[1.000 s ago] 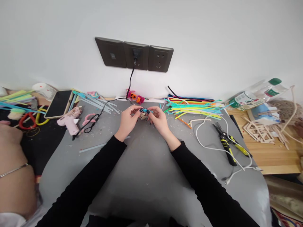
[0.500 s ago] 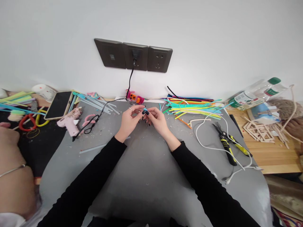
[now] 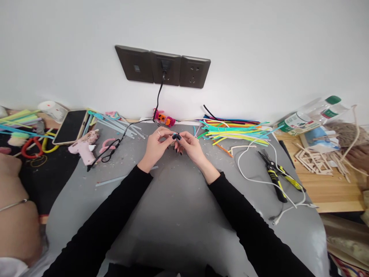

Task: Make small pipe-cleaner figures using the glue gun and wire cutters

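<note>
My left hand [image 3: 155,146] and my right hand [image 3: 190,148] meet above the grey mat [image 3: 178,215], thumbs and fingertips pinched together. Whatever sits between them is small and almost wholly covered by the dark-nailed fingers; I cannot make out its kind. Just beyond the hands, against the wall, lies a small pink and orange fuzzy figure [image 3: 164,118]. To the right of it is a heap of coloured pipe cleaners [image 3: 236,130]. Left of my hands, a pink glue gun [image 3: 83,149] rests on the mat, and a translucent glue stick [image 3: 111,181] lies near my left sleeve.
Pliers [image 3: 276,175] and a white cable [image 3: 248,177] lie on the right. Past them are a plastic bottle [image 3: 300,121] and wooden sticks [image 3: 314,161]. A phone [image 3: 70,127] and red-and-yellow-handled scissors [image 3: 32,148] are at the left, near another person's arm [image 3: 19,207].
A light blue bit between my fingertips has become nearly hidden as the thumbs drew closer together. Both hands stay in about the same place; the view has shifted slightly.
</note>
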`<action>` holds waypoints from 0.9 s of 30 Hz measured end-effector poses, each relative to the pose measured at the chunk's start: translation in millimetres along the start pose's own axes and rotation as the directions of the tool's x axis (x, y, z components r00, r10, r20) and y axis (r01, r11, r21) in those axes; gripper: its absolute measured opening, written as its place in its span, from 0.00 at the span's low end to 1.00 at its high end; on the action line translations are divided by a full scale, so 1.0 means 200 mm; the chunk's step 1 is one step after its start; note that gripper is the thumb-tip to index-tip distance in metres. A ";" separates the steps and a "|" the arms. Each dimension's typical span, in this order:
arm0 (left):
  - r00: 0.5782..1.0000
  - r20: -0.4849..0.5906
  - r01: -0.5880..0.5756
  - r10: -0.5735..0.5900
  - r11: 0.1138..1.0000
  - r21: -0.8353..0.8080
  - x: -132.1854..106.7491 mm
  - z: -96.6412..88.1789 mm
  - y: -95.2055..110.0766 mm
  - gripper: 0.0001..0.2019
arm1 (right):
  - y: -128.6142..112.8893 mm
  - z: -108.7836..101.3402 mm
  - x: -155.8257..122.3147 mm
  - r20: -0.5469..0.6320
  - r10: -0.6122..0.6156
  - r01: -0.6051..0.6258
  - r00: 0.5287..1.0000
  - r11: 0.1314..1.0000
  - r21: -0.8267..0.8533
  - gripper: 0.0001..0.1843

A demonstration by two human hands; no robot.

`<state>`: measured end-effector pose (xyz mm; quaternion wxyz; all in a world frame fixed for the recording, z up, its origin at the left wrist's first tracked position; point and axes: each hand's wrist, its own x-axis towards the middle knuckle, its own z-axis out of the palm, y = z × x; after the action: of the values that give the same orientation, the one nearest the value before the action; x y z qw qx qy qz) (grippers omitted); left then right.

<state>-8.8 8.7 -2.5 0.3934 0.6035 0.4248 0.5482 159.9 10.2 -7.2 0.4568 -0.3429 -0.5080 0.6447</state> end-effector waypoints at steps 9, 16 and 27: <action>0.974 -0.134 0.167 -0.181 0.980 -0.109 0.01 0.02 0.00 0.21 | 0.00 0.01 -0.01 0.022 0.020 -0.019 1.000 0.999 -0.039 0.30; 0.977 -0.136 0.150 -0.166 0.981 -0.124 0.00 0.02 0.01 0.24 | -0.01 0.01 -0.01 0.022 0.022 -0.020 1.000 0.997 -0.074 0.28; 0.977 -0.133 0.163 -0.167 0.986 -0.039 0.01 0.00 0.02 0.22 | -0.01 0.01 -0.02 0.022 0.034 -0.032 0.999 0.995 -0.097 0.29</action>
<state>-8.5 9.6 1.1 0.4162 0.5219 0.4916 0.5592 159.6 6.6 -4.6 0.4230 -0.3652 -0.5381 0.6310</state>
